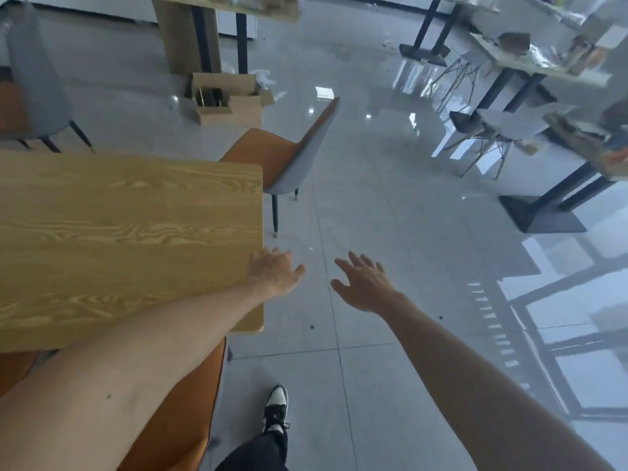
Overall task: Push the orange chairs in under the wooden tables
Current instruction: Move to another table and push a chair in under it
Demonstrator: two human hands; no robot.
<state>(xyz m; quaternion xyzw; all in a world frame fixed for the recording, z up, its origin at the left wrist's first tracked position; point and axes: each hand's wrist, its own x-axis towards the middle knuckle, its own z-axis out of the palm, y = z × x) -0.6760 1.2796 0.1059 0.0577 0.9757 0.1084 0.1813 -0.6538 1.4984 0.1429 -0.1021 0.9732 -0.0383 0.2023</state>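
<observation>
Both hands, left (277, 271) and right (363, 287), reach spread, grip empty (holding nothing), toward the orange chair (285, 158) beyond the desk (129, 232), ready to push it

The near orange chair (190, 413) is mostly hidden beneath the left forearm and the wooden counter (129, 232), and the bottom edge cuts it off. The far orange chair (289, 154) has its seat front tucked behind the counter corner. The left hand (275, 271) has its fingertips curling out of sight over the counter edge. Clutter on the right-hand counters (543, 68) is too blurred to identify
</observation>
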